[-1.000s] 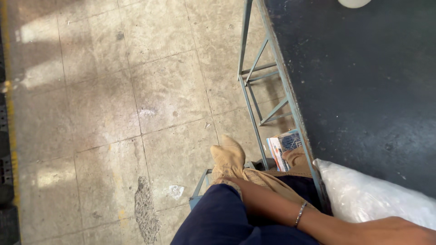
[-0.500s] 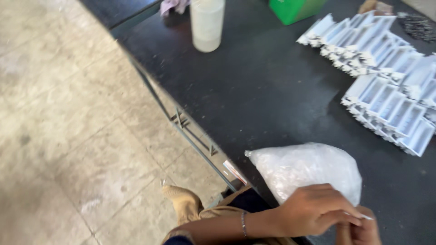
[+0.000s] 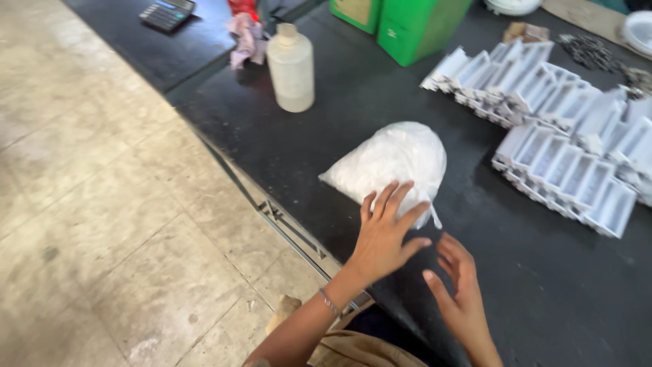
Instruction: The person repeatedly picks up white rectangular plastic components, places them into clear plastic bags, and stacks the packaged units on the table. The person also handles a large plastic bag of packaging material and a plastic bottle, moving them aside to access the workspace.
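Note:
A clear plastic bag full of small white pieces lies on the black table. My left hand, fingers spread, rests on the bag's near end by its knotted neck. My right hand hovers open just to the right of it, palm turned toward the left hand, holding nothing. A thin bracelet circles my left wrist.
Rows of white rectangular plastic trays lie to the right. A white plastic bottle, green boxes, a pink cloth and a calculator stand farther back. Tiled floor lies to the left beyond the table's metal edge.
The view swung from the floor and my legs up onto the table. My hands, pinched together near the bag half a second ago, have opened, and the left now lies on the bag.

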A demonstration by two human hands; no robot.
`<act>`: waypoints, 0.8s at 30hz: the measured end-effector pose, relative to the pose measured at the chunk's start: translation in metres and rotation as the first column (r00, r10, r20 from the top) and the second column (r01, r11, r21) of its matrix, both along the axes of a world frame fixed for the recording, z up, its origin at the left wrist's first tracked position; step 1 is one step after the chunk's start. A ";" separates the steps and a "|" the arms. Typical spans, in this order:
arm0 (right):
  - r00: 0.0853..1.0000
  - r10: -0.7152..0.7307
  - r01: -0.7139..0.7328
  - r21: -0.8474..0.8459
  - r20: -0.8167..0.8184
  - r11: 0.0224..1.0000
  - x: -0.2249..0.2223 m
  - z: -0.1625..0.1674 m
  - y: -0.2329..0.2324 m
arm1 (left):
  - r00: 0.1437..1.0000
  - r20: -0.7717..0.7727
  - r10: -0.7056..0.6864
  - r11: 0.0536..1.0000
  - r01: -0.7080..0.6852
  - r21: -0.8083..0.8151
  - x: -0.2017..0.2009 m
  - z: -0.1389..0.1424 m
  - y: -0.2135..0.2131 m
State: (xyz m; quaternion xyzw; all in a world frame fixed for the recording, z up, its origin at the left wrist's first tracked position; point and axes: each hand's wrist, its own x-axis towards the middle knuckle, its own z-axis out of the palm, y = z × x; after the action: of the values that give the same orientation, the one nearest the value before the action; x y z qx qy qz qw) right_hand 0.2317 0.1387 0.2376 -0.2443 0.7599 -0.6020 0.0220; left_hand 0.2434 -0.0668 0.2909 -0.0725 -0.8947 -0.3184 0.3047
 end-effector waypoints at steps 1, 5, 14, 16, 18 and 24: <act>1.000 -0.029 0.029 0.057 -0.001 0.998 -0.001 -0.006 0.002 | 1.000 0.012 0.020 0.999 -0.019 -0.032 -0.010 -0.001 -0.009; 0.983 -0.172 0.182 0.163 -0.070 0.970 -0.010 -0.044 0.028 | 0.994 -0.107 -0.002 0.994 0.014 0.112 -0.049 -0.018 -0.043; 0.945 -0.323 0.326 0.210 -0.047 0.922 -0.016 -0.062 0.035 | 0.743 -0.226 0.630 0.713 -0.438 0.547 -0.192 -0.044 -0.216; 0.949 -0.303 0.315 0.176 -0.088 0.933 -0.023 -0.035 0.017 | 0.739 -0.137 0.660 0.680 -0.510 0.526 -0.221 -0.041 -0.258; 0.918 -0.234 0.300 0.173 -0.321 0.938 -0.041 -0.001 -0.001 | 0.745 -0.094 0.660 0.672 -0.530 0.517 -0.243 -0.037 -0.287; 0.767 0.067 0.242 0.384 -0.638 0.891 -0.125 0.090 -0.095 | 0.800 -0.156 0.580 0.747 -0.445 0.495 -0.274 -0.031 -0.320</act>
State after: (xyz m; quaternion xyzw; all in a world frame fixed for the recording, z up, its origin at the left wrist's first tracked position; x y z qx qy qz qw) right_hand 0.1065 0.0442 0.3278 -0.3846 0.8496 -0.2937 -0.2098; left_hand -0.0304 -0.3868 0.2600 0.2012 -0.7283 -0.3972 0.5210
